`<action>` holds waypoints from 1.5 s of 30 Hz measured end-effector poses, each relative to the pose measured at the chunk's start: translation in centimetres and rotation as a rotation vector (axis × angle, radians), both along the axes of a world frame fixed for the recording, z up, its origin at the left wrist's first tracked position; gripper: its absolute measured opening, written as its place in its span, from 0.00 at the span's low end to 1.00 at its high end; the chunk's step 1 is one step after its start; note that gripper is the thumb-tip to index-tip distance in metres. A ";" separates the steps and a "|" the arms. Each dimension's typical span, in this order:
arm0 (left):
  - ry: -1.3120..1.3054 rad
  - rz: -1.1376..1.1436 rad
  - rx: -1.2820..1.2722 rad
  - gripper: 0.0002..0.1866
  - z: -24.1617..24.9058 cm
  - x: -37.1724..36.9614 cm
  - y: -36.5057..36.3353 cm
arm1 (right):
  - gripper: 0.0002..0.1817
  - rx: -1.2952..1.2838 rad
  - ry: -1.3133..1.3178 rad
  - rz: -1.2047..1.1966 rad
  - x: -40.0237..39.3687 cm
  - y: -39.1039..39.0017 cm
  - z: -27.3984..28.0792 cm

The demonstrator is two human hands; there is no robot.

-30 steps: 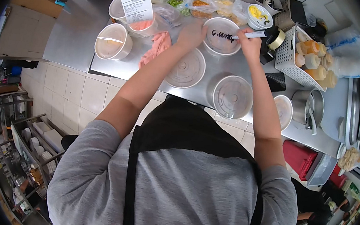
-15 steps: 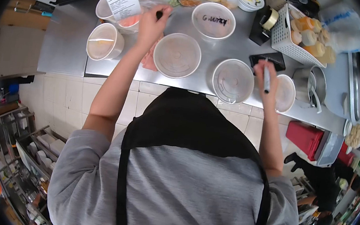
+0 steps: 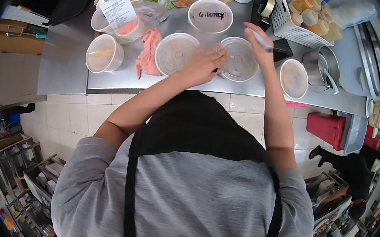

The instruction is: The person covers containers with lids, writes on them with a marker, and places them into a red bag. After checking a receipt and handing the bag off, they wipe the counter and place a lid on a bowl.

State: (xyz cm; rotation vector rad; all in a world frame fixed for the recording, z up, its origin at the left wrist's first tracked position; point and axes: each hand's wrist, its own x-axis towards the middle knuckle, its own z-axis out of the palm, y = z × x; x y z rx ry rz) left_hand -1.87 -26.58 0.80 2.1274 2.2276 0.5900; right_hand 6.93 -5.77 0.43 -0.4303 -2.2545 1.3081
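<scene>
Black cap [image 3: 216, 69], one, held in the left hand [image 3: 201, 65] between two near tubs [image 3: 172, 54]; right hand [image 3: 260, 52] grips one marker [image 3: 260, 39]; one lettered tub [image 3: 210, 22] far.

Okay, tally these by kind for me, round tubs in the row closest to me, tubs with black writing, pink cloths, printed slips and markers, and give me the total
Round tubs, closest row: 4
Tub with black writing: 1
Pink cloth: 1
Printed slip: 1
Marker, in the right hand: 1
Total: 8
</scene>
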 end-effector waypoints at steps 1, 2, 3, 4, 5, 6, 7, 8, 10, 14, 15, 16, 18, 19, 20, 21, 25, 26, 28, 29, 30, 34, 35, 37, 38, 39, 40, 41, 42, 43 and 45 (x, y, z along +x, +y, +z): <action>0.006 0.010 -0.001 0.22 -0.1 0.0 0.0 | 0.09 -0.158 0.084 -0.125 0.3 -0.5 0.1; 0.012 0.024 -0.002 0.22 -0.2 0.0 -0.1 | 0.09 -0.155 0.082 -0.120 0.9 -1.3 0.0; 0.009 0.028 -0.001 0.22 -0.4 0.0 -0.1 | 0.10 -0.213 0.061 -0.122 2.0 -2.7 0.2; 0.013 0.027 0.009 0.22 -0.6 0.0 -0.1 | 0.10 -0.270 0.040 -0.125 3.1 -4.0 0.4; 0.018 0.026 0.020 0.22 -0.7 -0.1 -0.1 | 0.11 -0.327 0.020 -0.128 3.7 -4.7 0.5; 0.017 0.029 0.022 0.22 -0.8 -0.1 -0.1 | 0.10 -0.298 0.024 -0.142 3.8 -4.9 0.4; 0.003 0.033 0.027 0.22 -0.8 0.0 -0.1 | 0.10 -0.298 0.022 -0.139 3.9 -5.0 0.2; -0.010 0.036 0.031 0.22 -0.8 0.0 -0.2 | 0.09 -0.218 0.001 -0.116 3.8 -5.2 0.1; -0.016 0.037 0.032 0.22 -0.8 0.1 -0.2 | 0.08 -0.139 -0.020 -0.092 4.0 -5.4 -0.1; -0.005 0.042 0.043 0.22 -0.8 0.0 -0.2 | 0.09 -0.152 -0.044 -0.084 3.7 -5.1 -0.2; -0.005 0.039 0.043 0.22 -0.8 0.1 -0.2 | 0.09 -0.192 0.039 -0.084 3.7 -5.1 -0.2; -0.006 0.041 0.046 0.22 -0.9 0.0 -0.1 | 0.09 -0.191 0.039 -0.085 3.8 -5.0 -0.2; -0.005 0.046 0.048 0.23 -0.9 0.0 -0.1 | 0.10 -0.112 -0.096 -0.078 4.2 -4.4 -0.3; -0.008 0.050 0.040 0.23 -0.7 0.0 -0.1 | 0.10 -0.111 -0.093 -0.076 4.1 -4.3 -0.4; -0.011 0.051 0.032 0.23 -0.6 0.0 -0.2 | 0.10 -0.084 -0.088 -0.091 4.0 -4.3 -0.4; -0.010 0.049 0.031 0.23 -0.7 0.0 -0.2 | 0.10 -0.056 -0.083 -0.109 4.1 -4.3 -0.4; -0.048 0.051 0.000 0.25 -0.5 0.1 -0.1 | 0.10 -0.076 -0.098 -0.139 4.5 -4.1 0.1; -0.079 0.051 -0.029 0.28 -0.4 0.1 -0.2 | 0.10 -0.095 -0.088 -0.148 4.5 -4.2 0.2; -0.072 0.040 -0.010 0.28 -0.7 -0.1 -0.1 | 0.10 -0.115 -0.077 -0.164 4.6 -4.1 0.1; -0.069 0.035 0.011 0.28 -0.9 0.0 -0.1 | 0.10 -0.080 -0.077 -0.169 4.5 -3.8 -0.1; -0.071 0.034 0.009 0.28 -1.0 0.0 -0.1 | 0.11 -0.046 -0.077 -0.172 4.6 -3.7 -0.1; -0.088 0.044 -0.012 0.28 -0.6 0.0 -0.1 | 0.10 -0.032 -0.139 -0.165 4.9 -3.7 0.4; -0.090 0.046 -0.018 0.28 -0.5 0.0 -0.1 | 0.11 -0.031 -0.147 -0.181 5.0 -3.7 0.5; -0.092 0.049 -0.019 0.28 -0.6 0.0 -0.1 | 0.11 -0.032 -0.156 -0.195 5.1 -3.7 0.5; -0.093 0.049 -0.019 0.28 -0.7 0.0 -0.1 | 0.11 -0.027 -0.135 -0.192 5.1 -3.7 0.3; -0.093 0.046 -0.019 0.28 -0.8 0.0 -0.1 | 0.11 -0.020 -0.114 -0.192 5.1 -3.8 0.2; -0.091 0.046 -0.022 0.28 -0.9 -0.1 -0.1 | 0.11 -0.020 -0.113 -0.194 5.1 -3.7 0.2; -0.090 0.048 -0.025 0.28 -1.0 -0.1 -0.1 | 0.11 0.002 -0.127 -0.206 5.2 -3.7 0.4; -0.091 0.049 -0.026 0.28 -1.0 -0.1 -0.1 | 0.11 0.022 -0.141 -0.218 5.3 -3.7 0.5; -0.085 0.048 -0.026 0.27 -1.0 0.0 -0.2 | 0.11 0.020 -0.141 -0.217 5.3 -3.8 0.7; -0.078 0.044 -0.024 0.27 -0.9 -0.1 -0.1 | 0.10 0.072 -0.255 -0.205 5.4 -3.8 1.1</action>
